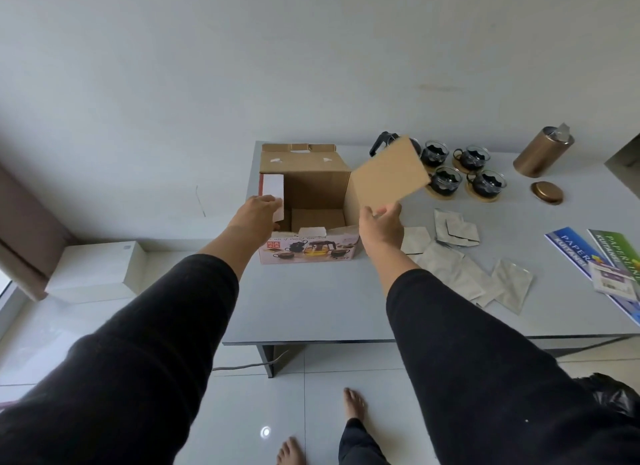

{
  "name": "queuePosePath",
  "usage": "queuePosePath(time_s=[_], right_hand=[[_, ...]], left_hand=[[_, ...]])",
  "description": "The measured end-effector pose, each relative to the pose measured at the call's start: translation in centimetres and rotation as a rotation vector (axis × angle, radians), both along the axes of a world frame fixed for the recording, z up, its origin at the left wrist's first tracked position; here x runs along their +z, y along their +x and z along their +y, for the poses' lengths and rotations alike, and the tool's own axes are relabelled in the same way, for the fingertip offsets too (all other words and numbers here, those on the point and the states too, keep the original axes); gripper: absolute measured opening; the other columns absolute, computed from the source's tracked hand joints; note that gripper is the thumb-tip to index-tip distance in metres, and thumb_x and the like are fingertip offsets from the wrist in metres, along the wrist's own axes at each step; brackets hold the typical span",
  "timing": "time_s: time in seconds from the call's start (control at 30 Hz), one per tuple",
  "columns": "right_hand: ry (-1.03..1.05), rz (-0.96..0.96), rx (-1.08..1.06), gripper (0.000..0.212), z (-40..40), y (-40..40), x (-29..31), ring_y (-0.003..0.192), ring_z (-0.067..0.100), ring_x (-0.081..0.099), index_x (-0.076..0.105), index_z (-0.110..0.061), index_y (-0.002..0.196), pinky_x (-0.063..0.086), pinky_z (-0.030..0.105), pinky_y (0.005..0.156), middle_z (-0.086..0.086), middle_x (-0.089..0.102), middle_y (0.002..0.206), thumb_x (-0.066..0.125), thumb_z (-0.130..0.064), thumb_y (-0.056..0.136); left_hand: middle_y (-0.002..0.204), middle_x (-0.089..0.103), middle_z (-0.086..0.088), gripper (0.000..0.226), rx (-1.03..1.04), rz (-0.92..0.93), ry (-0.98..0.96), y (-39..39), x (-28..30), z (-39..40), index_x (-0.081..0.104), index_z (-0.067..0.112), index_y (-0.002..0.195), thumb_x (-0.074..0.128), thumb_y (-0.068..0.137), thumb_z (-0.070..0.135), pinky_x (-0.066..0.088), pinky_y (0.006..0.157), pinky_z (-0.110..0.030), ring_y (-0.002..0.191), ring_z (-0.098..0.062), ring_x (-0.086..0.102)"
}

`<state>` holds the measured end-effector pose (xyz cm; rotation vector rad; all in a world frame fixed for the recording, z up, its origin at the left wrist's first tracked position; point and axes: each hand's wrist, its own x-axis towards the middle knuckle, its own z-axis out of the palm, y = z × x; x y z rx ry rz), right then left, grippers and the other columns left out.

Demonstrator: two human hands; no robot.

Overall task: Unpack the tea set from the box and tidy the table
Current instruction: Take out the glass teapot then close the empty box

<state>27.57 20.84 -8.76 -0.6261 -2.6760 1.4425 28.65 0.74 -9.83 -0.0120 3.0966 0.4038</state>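
An open cardboard tea-set box (308,250) stands on the grey table (311,305), its printed front facing me. My left hand (258,210) grips the box's left flap (273,191). My right hand (381,224) pinches a flat brown cardboard sheet (389,175) held up just right of the box. Behind the sheet stands a glass teapot with a black handle (379,142), mostly hidden. Several glass cups on wooden coasters (465,172) sit to its right. More cardboard lies at the bottom of the box (317,219).
Several crumpled white wrappers (457,257) lie right of the box. A bronze canister (542,151) and its lid (547,192) stand at the back right. Printed paper packs (599,260) lie at the right edge. A white box (97,270) sits on the floor to the left.
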Motion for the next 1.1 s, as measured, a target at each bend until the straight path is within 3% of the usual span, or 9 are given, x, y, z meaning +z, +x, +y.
queuePosePath(time_s=[0.1, 0.17, 0.27, 0.4, 0.6, 0.73, 0.87, 1.0, 1.1], right_hand=[[0.165, 0.134, 0.143, 0.013, 0.3, 0.4, 0.3, 0.079, 0.026, 0.050, 0.041, -0.012, 0.099, 0.033, 0.027, 0.059, 0.010, 0.054, 0.092, 0.046, -0.021, 0.092], [0.285, 0.203, 0.288, 0.010, 0.4, 0.6, 0.3, 0.074, 0.025, 0.048, 0.039, -0.013, 0.089, 0.031, 0.027, 0.052, 0.008, 0.051, 0.082, 0.047, -0.018, 0.091], [0.453, 0.236, 0.530, 0.010, -0.1, 0.5, -0.2, 0.085, 0.028, 0.055, 0.049, -0.011, 0.095, 0.040, 0.028, 0.064, 0.010, 0.059, 0.093, 0.047, -0.021, 0.092], [0.574, 0.033, 0.680, 0.030, -1.0, 0.0, -0.7, 0.100, 0.028, 0.055, 0.053, -0.017, 0.118, 0.039, 0.029, 0.074, 0.009, 0.062, 0.117, 0.036, -0.033, 0.099], [0.570, 0.007, 0.666, 0.035, -1.3, -1.2, -0.8, 0.101, 0.025, 0.054, 0.053, -0.015, 0.121, 0.041, 0.030, 0.080, 0.007, 0.060, 0.124, 0.033, -0.036, 0.100], [0.521, 0.048, 0.577, 0.038, -1.2, -3.8, -0.6, 0.113, 0.028, 0.054, 0.054, -0.014, 0.124, 0.046, 0.038, 0.095, 0.008, 0.059, 0.126, 0.037, -0.037, 0.099], [0.435, 0.018, 0.497, 0.043, -1.1, -7.1, -0.4, 0.121, 0.028, 0.050, 0.048, -0.012, 0.133, 0.043, 0.041, 0.100, 0.010, 0.053, 0.133, 0.040, -0.036, 0.098], [0.314, -0.046, 0.416, 0.041, -1.5, -11.1, -0.9, 0.115, 0.029, 0.053, 0.049, -0.011, 0.129, 0.046, 0.039, 0.095, 0.010, 0.056, 0.127, 0.039, -0.035, 0.097], [0.195, -0.097, 0.347, 0.040, -1.8, -14.3, -1.3, 0.105, 0.028, 0.056, 0.050, -0.010, 0.124, 0.048, 0.037, 0.086, 0.011, 0.059, 0.119, 0.038, -0.035, 0.095]], left_hand=[[0.135, 0.053, -0.010, 0.048, -0.014, -0.002, 0.003, -0.1, 0.1, 0.2, 0.047, 0.007, 0.136, 0.061, 0.091, 0.010, 0.045, 0.100, -0.032, 0.122, -0.029, 0.052], [0.140, 0.050, -0.010, 0.052, -0.018, -0.011, 0.019, -0.1, 0.1, 0.1, 0.045, 0.008, 0.139, 0.062, 0.090, 0.014, 0.043, 0.102, -0.034, 0.126, -0.029, 0.049], [0.150, 0.040, -0.007, 0.059, -0.005, -0.035, 0.061, -0.1, 0.0, -0.5, 0.041, 0.012, 0.144, 0.063, 0.090, 0.022, 0.036, 0.110, -0.037, 0.137, -0.028, 0.039], [0.149, 0.042, -0.004, 0.044, -0.034, -0.073, 0.079, -0.3, -0.2, -1.5, 0.051, 0.015, 0.137, 0.055, 0.095, 0.028, 0.030, 0.112, -0.031, 0.139, -0.021, 0.035], [0.134, 0.054, -0.007, 0.031, 0.047, 0.073, 0.253, -1.1, -0.7, -2.1, 0.064, 0.012, 0.122, 0.054, 0.096, 0.025, 0.043, 0.099, -0.032, 0.120, -0.026, 0.053], [0.139, 0.047, -0.010, 0.042, 0.153, 0.119, 0.298, -3.1, -0.8, -2.4, 0.051, 0.016, 0.133, 0.056, 0.094, 0.030, 0.046, 0.098, -0.037, 0.120, -0.029, 0.054], [0.142, 0.045, -0.012, 0.053, 0.295, 0.089, 0.395, -5.9, -0.9, -2.3, 0.040, 0.016, 0.141, 0.052, 0.095, 0.039, 0.044, 0.101, -0.042, 0.126, -0.030, 0.049], [0.142, 0.048, -0.012, 0.056, 0.462, -0.039, 0.511, -9.2, -0.9, -2.2, 0.038, 0.009, 0.143, 0.037, 0.099, 0.045, 0.041, 0.102, -0.040, 0.128, -0.031, 0.048], [0.125, 0.056, -0.016, 0.056, 0.565, -0.123, 0.594, -11.9, -0.5, -2.4, 0.047, 0.004, 0.134, 0.026, 0.101, 0.045, 0.043, 0.086, -0.032, 0.107, -0.027, 0.055]])
